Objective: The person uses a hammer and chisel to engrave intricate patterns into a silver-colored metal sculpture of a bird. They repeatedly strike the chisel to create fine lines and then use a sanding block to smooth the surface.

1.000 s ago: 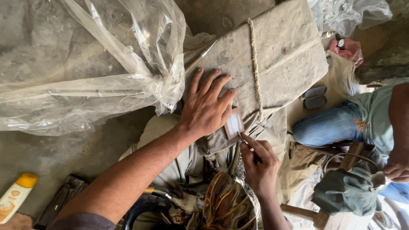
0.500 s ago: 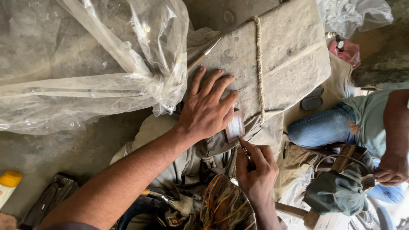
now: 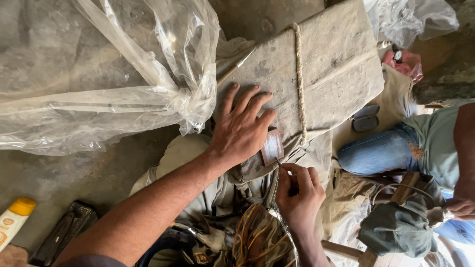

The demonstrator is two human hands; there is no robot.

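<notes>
- The slab (image 3: 316,64), a grey block bound by a rope (image 3: 298,74), lies tilted across the person's lap. If it rocks under pressure, the small plate on its near edge could shift with it.
- The plastic sheet (image 3: 99,74) is bunched to the left, touching the slab's left edge. A fold sliding right could cover the work.
- The left hand (image 3: 241,129) lies flat on the slab with fingers spread. Only its thumb side presses the plate, so the grip is a pin-down and not a clasp. A sideways push could slide the plate free.
- The right hand (image 3: 298,194) has its fingers closed in a narrow pinch on a thin tool (image 3: 280,163). Its tip meets the plate's near edge, just beside the left thumb, so a slip to the left could jab that thumb.
- The plate (image 3: 272,146), a small reddish-brown piece with a shiny scratched face, sits at the slab's near edge. A hard stroke could gouge it or tip it off into the cloth below.
- The tool is thin, and leaning on it could bend or snap the tip.
</notes>
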